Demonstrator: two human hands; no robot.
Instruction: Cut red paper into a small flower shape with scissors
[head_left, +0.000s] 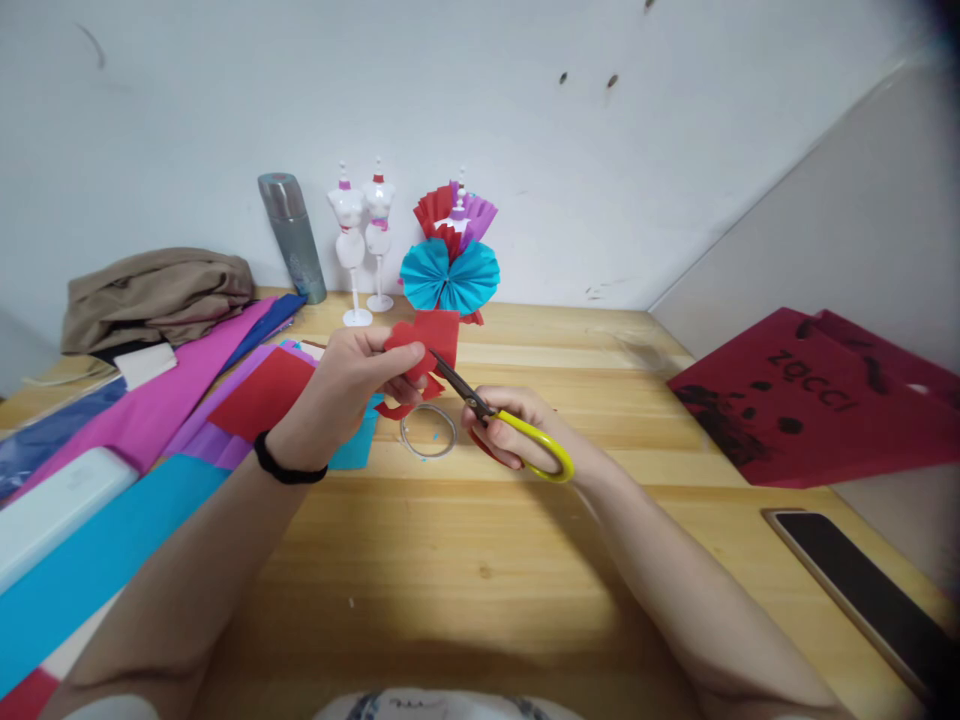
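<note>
My left hand (367, 365) pinches a piece of red paper (439, 335) between thumb and fingers, above the middle of the table. Its lower part hangs in a curled strip. In my right hand (517, 420) is a pair of scissors (536, 447) with yellow handles and dark blades. The blade tips point up and left and meet the red paper's edge beside my left thumb. Under the hands a roll of tape (429, 432) lies flat on the table. A small blue piece of paper (356, 440) lies partly hidden below my left wrist.
Two white mannequins (350, 240) stand by the wall, beside a third dressed in folded blue paper (450, 275). A grey flask (292, 240) leans at their left. Coloured sheets (157, 400) and brown cloth (157, 295) cover the left side. Rightward are a red bag (810, 400) and phone (855, 590).
</note>
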